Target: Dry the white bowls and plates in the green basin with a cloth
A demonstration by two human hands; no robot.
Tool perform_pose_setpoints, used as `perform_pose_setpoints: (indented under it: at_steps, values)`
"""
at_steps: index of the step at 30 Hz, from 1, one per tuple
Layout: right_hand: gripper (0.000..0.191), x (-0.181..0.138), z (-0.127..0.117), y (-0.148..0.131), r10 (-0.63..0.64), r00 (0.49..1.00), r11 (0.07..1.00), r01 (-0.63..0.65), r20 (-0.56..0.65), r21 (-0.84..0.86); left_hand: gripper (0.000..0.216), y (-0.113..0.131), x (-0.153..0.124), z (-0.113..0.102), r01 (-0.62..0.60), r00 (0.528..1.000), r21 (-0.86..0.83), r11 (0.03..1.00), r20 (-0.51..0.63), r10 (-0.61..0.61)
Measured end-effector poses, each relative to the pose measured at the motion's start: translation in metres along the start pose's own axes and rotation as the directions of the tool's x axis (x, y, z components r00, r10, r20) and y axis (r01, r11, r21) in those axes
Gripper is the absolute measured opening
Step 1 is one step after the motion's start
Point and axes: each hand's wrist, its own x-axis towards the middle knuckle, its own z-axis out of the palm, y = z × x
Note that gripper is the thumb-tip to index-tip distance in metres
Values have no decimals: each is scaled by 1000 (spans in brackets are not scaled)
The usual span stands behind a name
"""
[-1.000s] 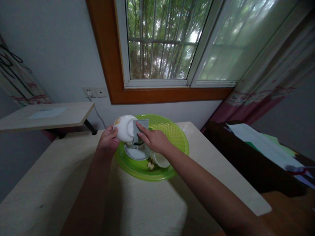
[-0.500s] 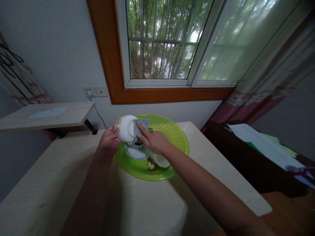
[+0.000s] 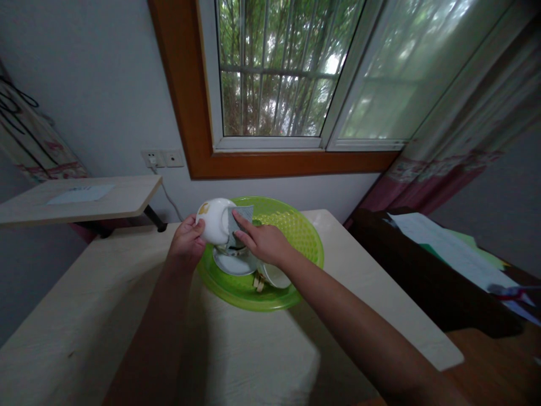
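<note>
My left hand [image 3: 186, 239] is closed on the rim side of a white bowl [image 3: 215, 221] with a yellow-gold mark, tipped on its side above the green basket [image 3: 262, 304]. With my right hand [image 3: 262, 241] I press a grey cloth [image 3: 235, 225] against the bowl's base, fingers stretched over it. Below the bowl a white plate [image 3: 234, 263] lies in the basket. Beside it a white cup [image 3: 276, 276] lies tilted, with small light-brown pieces [image 3: 258, 282] at its edge. My right hand hides part of the basket's contents.
The basket stands on a pale wooden table [image 3: 253, 349]. On the left is a raised shelf [image 3: 105, 197] with a paper sheet [image 3: 80, 194]. To the right, a dark surface [image 3: 406, 265] holds papers [image 3: 448, 248]. Behind are a window and a wall socket [image 3: 163, 158].
The grey cloth has shifted slightly left and lies closer to the bowl's base. Both hands keep nearly the same place and hold.
</note>
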Motion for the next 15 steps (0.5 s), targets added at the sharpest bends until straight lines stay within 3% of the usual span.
perform_pose_setpoints:
  at_steps: [2, 4, 7, 9, 12, 15]
  values:
    - [61, 2, 3, 4, -16, 1000, 999, 17, -21, 50, 40, -1, 1, -1, -29, 999, -10, 1000, -14, 29]
    - [57, 2, 7, 9, -120, 989, 983, 131, -90, 129, 40, -1, 3, -3, -50, 998, -20, 999, -29, 49]
    - [53, 2, 12, 12, -299, 923, 914, 350, -243, 204, 38, -2, 5, -7, -44, 998, -27, 999, -39, 43]
    - [57, 2, 12, 11, -362, 883, 876, 432, -297, 216, 36, -2, 5, -8, -32, 999, -25, 999, -29, 31]
    - [65, 2, 11, 7, -387, 873, 864, 456, -297, 215, 32, -2, 5, -8, -20, 1000, -13, 1000, 2, 20]
    - [68, 4, 13, 7, -330, 888, 886, 409, -321, 219, 32, -2, 4, -6, -12, 1000, -8, 1000, 23, 12]
